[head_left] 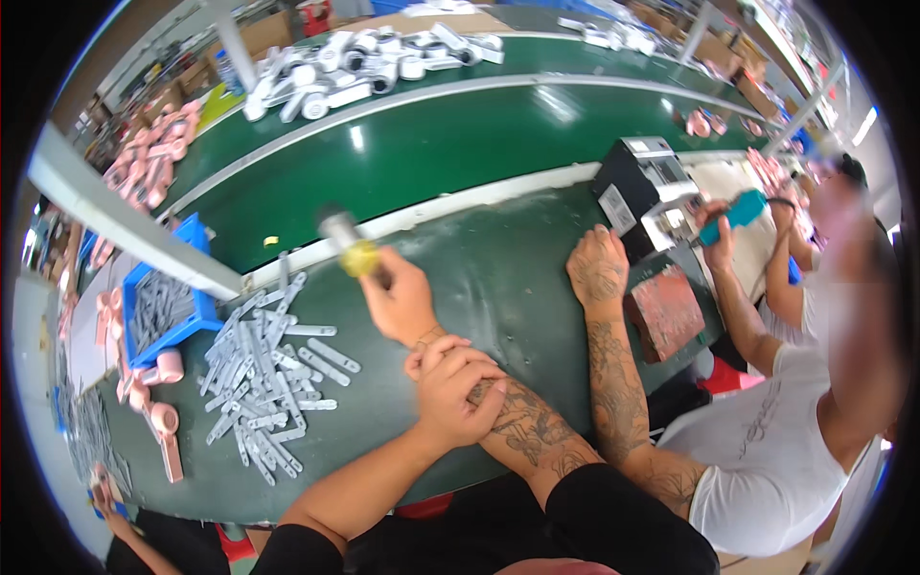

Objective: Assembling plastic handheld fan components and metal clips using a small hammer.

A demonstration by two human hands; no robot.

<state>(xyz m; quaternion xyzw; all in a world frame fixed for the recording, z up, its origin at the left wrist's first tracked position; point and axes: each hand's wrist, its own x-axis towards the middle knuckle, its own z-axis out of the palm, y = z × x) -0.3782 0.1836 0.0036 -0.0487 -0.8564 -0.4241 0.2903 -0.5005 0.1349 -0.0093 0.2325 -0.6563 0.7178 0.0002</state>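
My right hand is raised over the green table, closed around a short cylindrical thing. It has a dark end, a pale middle and a yellow part by my fingers; motion blur hides its exact kind. My left hand lies across my right forearm near the wrist, its fingers wrapped over it. Left of both hands, a loose pile of flat grey plastic strips is spread on the table. More grey strips fill a blue bin behind the pile.
Pink handheld parts lie at the table's left. White parts are heaped beyond the green conveyor. On the right stand a black machine and a reddish block. A white-shirted co-worker holds a teal tool.
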